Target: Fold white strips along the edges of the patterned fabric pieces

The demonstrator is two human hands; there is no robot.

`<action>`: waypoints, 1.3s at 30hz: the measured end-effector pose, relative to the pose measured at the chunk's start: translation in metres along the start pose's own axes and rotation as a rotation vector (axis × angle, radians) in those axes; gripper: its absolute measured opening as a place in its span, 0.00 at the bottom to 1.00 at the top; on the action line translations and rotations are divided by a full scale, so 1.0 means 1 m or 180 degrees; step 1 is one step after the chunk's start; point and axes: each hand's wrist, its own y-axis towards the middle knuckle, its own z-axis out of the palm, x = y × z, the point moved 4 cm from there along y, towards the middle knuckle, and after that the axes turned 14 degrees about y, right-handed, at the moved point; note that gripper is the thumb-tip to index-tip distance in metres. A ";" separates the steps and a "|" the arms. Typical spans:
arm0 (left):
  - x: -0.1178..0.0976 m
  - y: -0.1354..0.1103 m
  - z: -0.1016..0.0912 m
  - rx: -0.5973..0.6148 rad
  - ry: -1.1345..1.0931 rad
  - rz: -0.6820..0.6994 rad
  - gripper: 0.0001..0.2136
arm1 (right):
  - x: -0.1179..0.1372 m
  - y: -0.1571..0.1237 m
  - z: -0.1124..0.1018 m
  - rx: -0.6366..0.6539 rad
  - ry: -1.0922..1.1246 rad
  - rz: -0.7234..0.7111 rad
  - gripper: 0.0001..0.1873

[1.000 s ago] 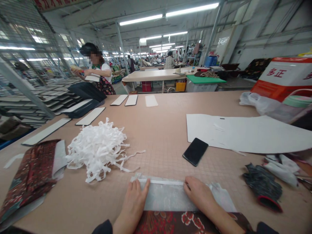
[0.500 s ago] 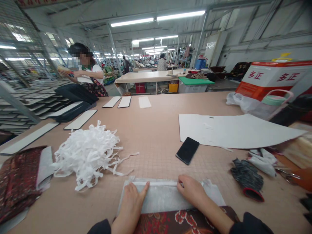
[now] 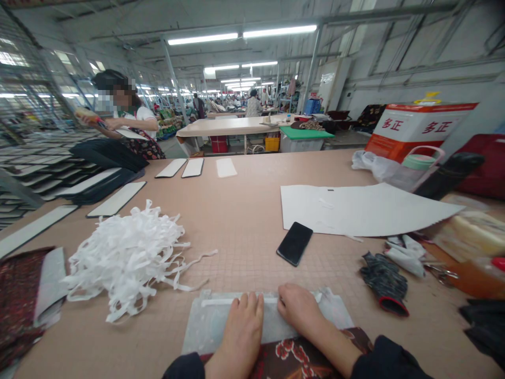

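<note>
Both hands are at work on a narrow white strip (image 3: 216, 302) lying along the far edge of grey backing (image 3: 205, 329), just in front of the wearer; dark floral fabric (image 3: 292, 353) shows at its near side. We find the left hand (image 3: 245, 322) laid flat across the strip, fingers extended and close together, gripping nothing we can see. The right hand (image 3: 299, 305) is curled at the strip further right; we cannot tell whether its fingertips pinch it. In our judgement, good practice is to keep the strip straight and parallel to the edge, pressing evenly so that the backing does not pucker.

We note a tan tabletop (image 3: 244, 210) carrying a tangled pile of white strips (image 3: 122, 258), a phone (image 3: 294, 243), a dark glove (image 3: 383, 281) and a large white panel (image 3: 355, 210). Beyond, a co-worker (image 3: 136, 123) stands at left beneath tube lights (image 3: 280, 31).
</note>
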 end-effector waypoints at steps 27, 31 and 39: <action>-0.023 0.020 0.015 -0.0280 0.0166 0.0347 0.26 | -0.118 -0.029 -0.048 -0.0112 0.0749 0.1198 0.07; -0.024 0.019 0.014 -0.0299 0.0188 0.0354 0.27 | -0.119 -0.028 -0.050 -0.0067 0.0622 0.1240 0.08; -0.023 0.018 0.019 -0.0512 0.0263 0.0387 0.27 | -0.120 -0.023 -0.047 0.0074 0.0413 0.1335 0.09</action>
